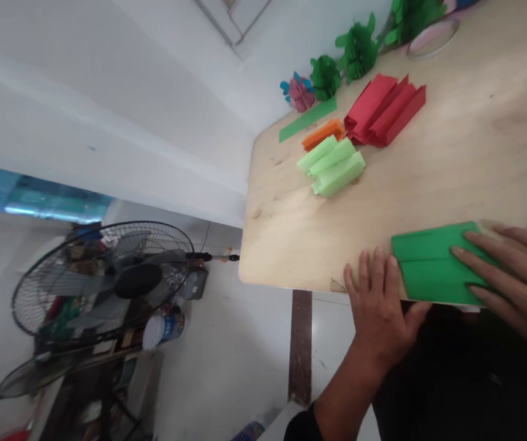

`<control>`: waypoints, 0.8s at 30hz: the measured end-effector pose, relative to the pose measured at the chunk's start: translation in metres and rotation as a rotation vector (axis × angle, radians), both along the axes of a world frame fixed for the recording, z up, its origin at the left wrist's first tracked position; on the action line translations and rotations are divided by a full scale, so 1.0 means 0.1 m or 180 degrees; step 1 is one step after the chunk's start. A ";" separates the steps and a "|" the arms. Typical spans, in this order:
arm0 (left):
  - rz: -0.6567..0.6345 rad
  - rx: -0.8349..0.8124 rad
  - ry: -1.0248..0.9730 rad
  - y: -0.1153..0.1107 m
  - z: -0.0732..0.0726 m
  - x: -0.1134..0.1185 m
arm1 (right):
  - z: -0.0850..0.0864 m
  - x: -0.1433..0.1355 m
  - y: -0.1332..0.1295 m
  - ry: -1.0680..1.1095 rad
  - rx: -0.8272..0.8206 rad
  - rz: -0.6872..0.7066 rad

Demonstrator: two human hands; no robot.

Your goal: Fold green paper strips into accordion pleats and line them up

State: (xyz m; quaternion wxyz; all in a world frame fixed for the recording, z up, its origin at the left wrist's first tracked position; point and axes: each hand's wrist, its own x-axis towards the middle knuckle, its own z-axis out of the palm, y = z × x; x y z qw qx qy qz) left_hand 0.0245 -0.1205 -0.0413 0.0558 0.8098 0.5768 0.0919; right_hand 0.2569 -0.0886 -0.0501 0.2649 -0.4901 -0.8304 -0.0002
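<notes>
A folded sheet of green paper (433,260) lies at the front edge of the wooden table, with a crease or seam running along its middle. My left hand (378,300) rests on the tabletop at the paper's left end, fingers stretched out and thumb over the table edge near the paper's lower corner. Across the right part of the same paper lies my right hand (516,269), its fingers spread and flat; they hide that end. Neither hand is wrapped round anything.
Pleated light green paper (332,165), orange paper (323,133) and red paper (385,110) lie on the table (286,245). Behind them are a green strip (308,119), paper turtles (359,49) and a roll of tape (433,38). A large fan (137,280) stands left.
</notes>
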 end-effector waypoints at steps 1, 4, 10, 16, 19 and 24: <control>0.0012 -0.0015 -0.0112 -0.01 0.01 -0.02 | -0.02 0.03 0.01 -0.0033 0.0093 0.0020; 0.0255 0.0243 -0.0528 -0.01 0.10 -0.01 | 0.01 0.11 0.04 0.0147 0.0260 -0.0095; -0.0114 0.0635 -0.0697 0.23 0.30 0.27 | 0.06 0.28 -0.01 0.0717 0.0044 -0.0327; -0.0269 0.0341 -0.0600 0.46 0.35 0.48 | -0.05 0.34 -0.05 0.0836 0.0139 -0.0260; -0.0221 0.0199 -0.0651 0.49 0.33 0.51 | -0.09 0.36 0.00 0.0692 0.0424 -0.0022; -0.0046 0.0075 -0.1304 0.51 0.38 0.53 | -0.15 0.40 0.03 0.0840 0.0436 0.0088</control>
